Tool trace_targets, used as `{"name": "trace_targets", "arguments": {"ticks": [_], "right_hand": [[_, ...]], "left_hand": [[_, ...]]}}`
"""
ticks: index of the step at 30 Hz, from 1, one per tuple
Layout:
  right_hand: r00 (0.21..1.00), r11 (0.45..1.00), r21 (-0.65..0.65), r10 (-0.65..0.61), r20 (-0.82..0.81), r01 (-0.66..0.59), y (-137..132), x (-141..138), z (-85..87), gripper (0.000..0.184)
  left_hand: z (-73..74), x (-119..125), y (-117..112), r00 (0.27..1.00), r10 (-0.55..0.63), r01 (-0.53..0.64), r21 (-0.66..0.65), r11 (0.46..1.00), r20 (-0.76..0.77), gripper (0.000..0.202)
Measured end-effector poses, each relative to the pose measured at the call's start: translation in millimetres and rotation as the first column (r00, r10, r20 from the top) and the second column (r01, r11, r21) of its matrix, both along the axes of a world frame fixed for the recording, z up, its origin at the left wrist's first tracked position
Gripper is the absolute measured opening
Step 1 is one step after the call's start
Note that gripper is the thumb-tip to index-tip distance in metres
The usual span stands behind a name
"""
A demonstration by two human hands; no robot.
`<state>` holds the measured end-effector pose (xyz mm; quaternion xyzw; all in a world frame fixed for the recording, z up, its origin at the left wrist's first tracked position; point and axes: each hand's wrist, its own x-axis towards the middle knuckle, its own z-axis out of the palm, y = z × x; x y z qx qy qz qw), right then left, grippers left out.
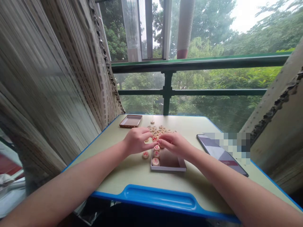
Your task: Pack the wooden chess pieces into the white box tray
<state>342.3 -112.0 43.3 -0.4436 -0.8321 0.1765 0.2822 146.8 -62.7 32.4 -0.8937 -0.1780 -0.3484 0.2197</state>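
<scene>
A round wooden Chinese chess piece with a red character (155, 138) is between my two hands, above the far end of a shallow box (169, 169). My left hand (136, 140) has its thumb and forefinger curled about the piece's left side. At its right edge, the fingertips of my right hand (174, 143) close in and seem to touch it. Inside the box, red-marked pieces form a column along the left wall, the nearest being a horse piece (155, 161). Another red piece (145, 154) lies on the table left of the box.
Several loose pieces (161, 127) lie heaped beyond my hands, with a single piece (152, 122) farther back. The box lid (131, 121) rests at the far left of the table (111, 170). A phone (220, 153) lies on the right. Curtains and a railed window surround the table.
</scene>
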Motion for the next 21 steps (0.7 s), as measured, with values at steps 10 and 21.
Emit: {"name": "trace_targets", "arguments": {"ticks": [10, 21], "right_hand": [[0.990, 0.984, -0.164, -0.087, -0.114, 0.067, 2.8, 1.6, -2.4, 0.022], [0.990, 0.976, -0.215, -0.057, -0.130, 0.028, 2.1, 2.1, 0.2, 0.020]], "left_hand": [[-2.2, -0.6, 0.1, 0.994, -0.114, 0.113, -0.014, 0.993, -0.003, 0.040], [1.2, -1.0, -3.8, 0.980, -0.176, 0.150, -0.235, 0.960, -0.092, 0.027]]}}
